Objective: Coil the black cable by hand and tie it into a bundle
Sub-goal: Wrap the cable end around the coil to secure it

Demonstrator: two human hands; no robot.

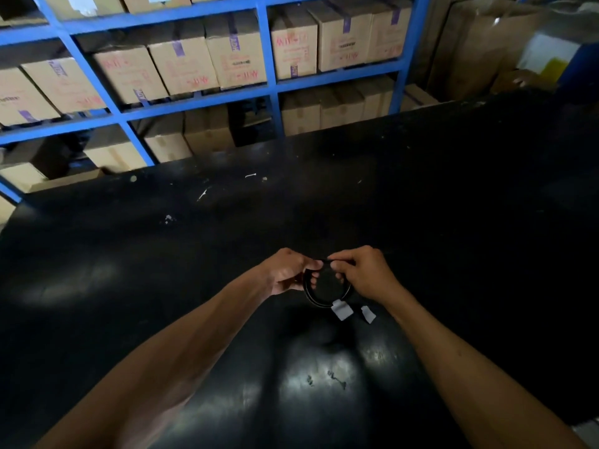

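Black cable (310, 294) coiled in a small loop, held above the dark counter (453, 222).
We see the left hand (287, 275) and right hand (364, 273) both pinching the coil's top, fingers closed on it; two pale tags (342, 310) hang beneath.
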